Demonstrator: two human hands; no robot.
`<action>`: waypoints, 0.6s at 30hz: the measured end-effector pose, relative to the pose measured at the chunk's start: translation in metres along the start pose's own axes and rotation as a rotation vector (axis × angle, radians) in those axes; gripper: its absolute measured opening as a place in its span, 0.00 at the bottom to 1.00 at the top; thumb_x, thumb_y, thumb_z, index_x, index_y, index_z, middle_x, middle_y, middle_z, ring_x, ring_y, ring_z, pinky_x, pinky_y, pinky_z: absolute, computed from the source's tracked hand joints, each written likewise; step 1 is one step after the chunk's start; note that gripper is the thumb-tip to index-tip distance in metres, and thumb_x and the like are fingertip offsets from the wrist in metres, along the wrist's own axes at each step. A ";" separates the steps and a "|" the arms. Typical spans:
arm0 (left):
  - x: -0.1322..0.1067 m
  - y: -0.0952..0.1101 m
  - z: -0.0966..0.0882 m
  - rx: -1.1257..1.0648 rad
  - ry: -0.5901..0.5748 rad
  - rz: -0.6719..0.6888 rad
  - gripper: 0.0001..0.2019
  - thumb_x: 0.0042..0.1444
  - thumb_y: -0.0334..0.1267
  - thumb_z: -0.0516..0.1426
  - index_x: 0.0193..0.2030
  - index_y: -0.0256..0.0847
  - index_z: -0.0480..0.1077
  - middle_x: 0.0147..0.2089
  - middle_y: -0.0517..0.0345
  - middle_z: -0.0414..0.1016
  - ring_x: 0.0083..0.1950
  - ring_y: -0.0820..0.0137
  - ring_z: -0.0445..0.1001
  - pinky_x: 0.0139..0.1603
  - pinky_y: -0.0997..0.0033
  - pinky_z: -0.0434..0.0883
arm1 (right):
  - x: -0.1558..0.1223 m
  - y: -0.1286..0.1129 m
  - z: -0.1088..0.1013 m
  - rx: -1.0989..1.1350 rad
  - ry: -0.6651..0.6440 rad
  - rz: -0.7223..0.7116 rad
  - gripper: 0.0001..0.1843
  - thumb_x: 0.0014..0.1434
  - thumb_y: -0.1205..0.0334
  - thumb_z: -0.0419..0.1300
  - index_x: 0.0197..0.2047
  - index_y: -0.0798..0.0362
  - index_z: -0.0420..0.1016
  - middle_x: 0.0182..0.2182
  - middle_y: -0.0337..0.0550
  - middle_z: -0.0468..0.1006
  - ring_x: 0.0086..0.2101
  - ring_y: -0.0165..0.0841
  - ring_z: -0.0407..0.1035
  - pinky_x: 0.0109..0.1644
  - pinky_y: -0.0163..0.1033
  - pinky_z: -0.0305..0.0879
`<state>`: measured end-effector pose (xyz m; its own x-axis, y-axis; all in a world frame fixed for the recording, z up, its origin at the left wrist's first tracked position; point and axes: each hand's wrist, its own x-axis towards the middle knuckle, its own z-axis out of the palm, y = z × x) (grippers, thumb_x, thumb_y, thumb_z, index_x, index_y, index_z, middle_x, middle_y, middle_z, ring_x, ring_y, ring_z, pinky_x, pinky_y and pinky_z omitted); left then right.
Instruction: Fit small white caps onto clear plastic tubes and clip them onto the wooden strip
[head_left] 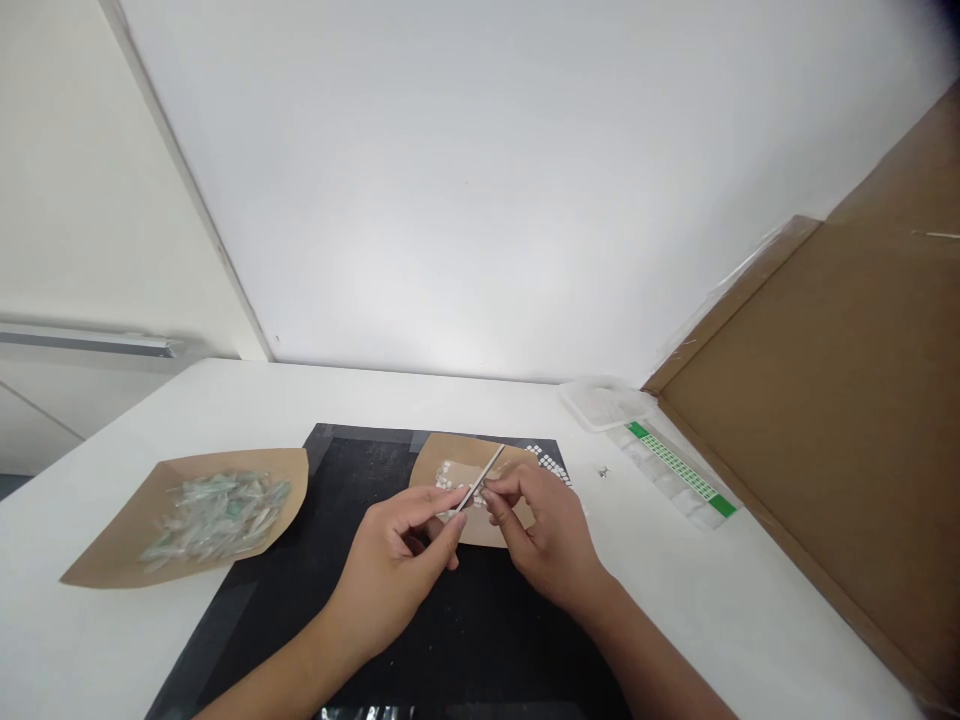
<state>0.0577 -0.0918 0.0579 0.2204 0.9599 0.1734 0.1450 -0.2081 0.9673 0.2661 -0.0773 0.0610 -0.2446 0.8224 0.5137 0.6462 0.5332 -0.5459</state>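
Note:
Both my hands meet over a black mat [300, 600] on a white table [735, 620]. My left hand [401, 570] pinches the lower end of a thin, silvery strip [484, 477] between thumb and forefinger. My right hand [544, 535] pinches the same strip beside it, fingers curled. The strip slants up to the right over a small brown paper tray [450, 455] that holds several small white pieces. A patch of tiny white dots [551, 462] lies on the mat just right of that tray.
A larger brown paper tray [135, 500] at left holds a heap of pale green and clear packets. A clear plastic container [604, 400] and a strip with green markings [675, 467] lie at right. A big cardboard sheet [840, 400] leans at far right.

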 end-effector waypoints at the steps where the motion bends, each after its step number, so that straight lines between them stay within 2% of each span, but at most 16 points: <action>1: 0.000 0.000 0.000 0.004 0.010 0.016 0.15 0.65 0.42 0.62 0.57 0.48 0.81 0.45 0.54 0.81 0.29 0.76 0.74 0.27 0.78 0.70 | 0.000 0.000 0.000 0.044 0.001 0.027 0.08 0.70 0.60 0.60 0.37 0.48 0.73 0.31 0.38 0.80 0.34 0.34 0.74 0.41 0.41 0.64; 3: 0.000 0.000 -0.001 0.022 0.034 0.042 0.16 0.65 0.42 0.62 0.58 0.50 0.81 0.49 0.54 0.80 0.33 0.74 0.75 0.28 0.78 0.70 | 0.000 -0.002 0.001 0.154 0.014 0.098 0.07 0.71 0.59 0.60 0.39 0.48 0.75 0.31 0.38 0.81 0.32 0.33 0.74 0.39 0.40 0.66; 6: 0.001 0.000 -0.002 0.048 0.058 0.050 0.16 0.65 0.42 0.62 0.58 0.51 0.81 0.47 0.55 0.80 0.39 0.71 0.76 0.30 0.78 0.71 | -0.001 -0.006 0.003 0.394 0.030 0.233 0.07 0.70 0.55 0.61 0.42 0.47 0.76 0.34 0.39 0.82 0.32 0.33 0.77 0.38 0.39 0.69; 10: 0.002 0.000 -0.003 0.078 0.062 0.044 0.15 0.65 0.43 0.62 0.57 0.51 0.81 0.46 0.56 0.81 0.40 0.70 0.77 0.30 0.79 0.71 | 0.001 -0.011 0.004 0.694 0.017 0.366 0.10 0.69 0.51 0.63 0.45 0.48 0.73 0.34 0.39 0.81 0.34 0.33 0.79 0.42 0.39 0.74; 15: 0.003 0.001 -0.003 0.143 0.080 0.090 0.12 0.66 0.41 0.62 0.54 0.52 0.82 0.49 0.57 0.82 0.42 0.69 0.79 0.29 0.80 0.70 | 0.002 -0.014 0.000 0.849 -0.082 0.438 0.12 0.71 0.49 0.60 0.46 0.49 0.71 0.27 0.36 0.79 0.25 0.29 0.75 0.31 0.34 0.70; 18: 0.003 0.002 -0.004 0.187 0.078 0.112 0.12 0.66 0.40 0.61 0.54 0.52 0.81 0.52 0.57 0.81 0.43 0.69 0.79 0.28 0.80 0.69 | 0.001 -0.014 0.000 0.884 -0.107 0.443 0.14 0.70 0.48 0.62 0.44 0.50 0.71 0.26 0.35 0.78 0.24 0.29 0.75 0.26 0.32 0.65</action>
<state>0.0546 -0.0890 0.0614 0.1707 0.9390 0.2987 0.3013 -0.3384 0.8915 0.2572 -0.0839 0.0692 -0.2036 0.9733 0.1056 -0.0657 0.0941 -0.9934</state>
